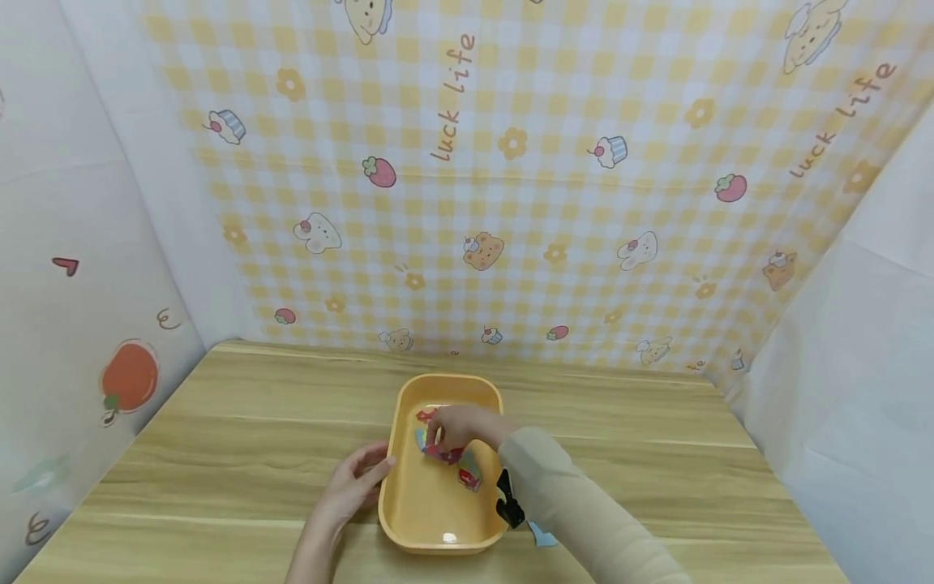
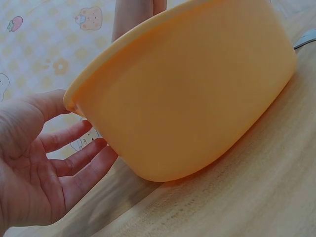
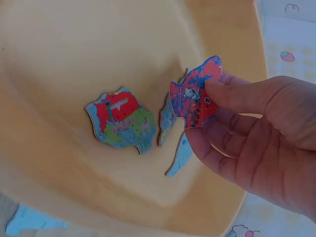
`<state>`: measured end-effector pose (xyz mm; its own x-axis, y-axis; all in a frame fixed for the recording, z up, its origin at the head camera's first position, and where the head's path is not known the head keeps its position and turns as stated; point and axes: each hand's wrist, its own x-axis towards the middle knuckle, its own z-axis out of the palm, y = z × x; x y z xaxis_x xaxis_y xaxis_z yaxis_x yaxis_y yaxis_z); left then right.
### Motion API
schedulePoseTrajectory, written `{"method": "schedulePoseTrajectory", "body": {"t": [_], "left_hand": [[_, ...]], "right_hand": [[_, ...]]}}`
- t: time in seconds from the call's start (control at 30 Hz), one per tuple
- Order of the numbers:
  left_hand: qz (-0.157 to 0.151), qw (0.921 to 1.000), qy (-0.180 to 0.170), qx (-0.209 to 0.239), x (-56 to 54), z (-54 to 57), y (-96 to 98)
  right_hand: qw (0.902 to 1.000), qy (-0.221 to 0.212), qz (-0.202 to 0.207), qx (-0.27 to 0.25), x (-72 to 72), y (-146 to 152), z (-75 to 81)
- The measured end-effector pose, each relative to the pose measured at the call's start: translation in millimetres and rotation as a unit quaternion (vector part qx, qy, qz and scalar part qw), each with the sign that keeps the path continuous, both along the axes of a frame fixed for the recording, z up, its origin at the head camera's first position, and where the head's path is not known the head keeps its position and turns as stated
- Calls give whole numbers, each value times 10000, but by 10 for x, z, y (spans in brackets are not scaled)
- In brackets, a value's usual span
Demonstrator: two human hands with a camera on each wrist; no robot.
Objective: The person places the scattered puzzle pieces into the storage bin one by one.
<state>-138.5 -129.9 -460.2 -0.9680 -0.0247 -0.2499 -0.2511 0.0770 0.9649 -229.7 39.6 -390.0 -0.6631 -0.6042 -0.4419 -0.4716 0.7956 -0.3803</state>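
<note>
Lower left of centre in the head view, the left hand point(image 1: 349, 488) — fingers spread, thumb at the rim, fingertips against the outer wall — steadies the yellow-orange basin point(image 1: 430, 515) on the wood-grain table point(image 1: 219, 454). Inside, 2 partly covered puzzle pieces point(image 1: 420, 439), then the right hand point(image 1: 458, 425), thumb and fingers pinching 1 red-and-blue puzzle piece point(image 3: 195, 94) in the basin's upper half. Just right, a red-and-green puzzle piece point(image 3: 121, 121) lies flat — and further right, at lower centre-right, a light-blue puzzle piece point(image 1: 541, 534) sits outside on the table.
</note>
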Motion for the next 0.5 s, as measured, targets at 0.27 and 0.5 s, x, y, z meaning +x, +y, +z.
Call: {"method": "schedulePoseTrajectory", "body": {"t": [0.27, 0.5], "left_hand": [[7, 10000, -3, -38, 8, 1, 3], [-6, 9999, -24, -107, 14, 5, -1]], "right_hand": [[9998, -69, 61, 164, 66, -96, -69], [9995, -19, -92, 318, 85, -142, -128]]}}
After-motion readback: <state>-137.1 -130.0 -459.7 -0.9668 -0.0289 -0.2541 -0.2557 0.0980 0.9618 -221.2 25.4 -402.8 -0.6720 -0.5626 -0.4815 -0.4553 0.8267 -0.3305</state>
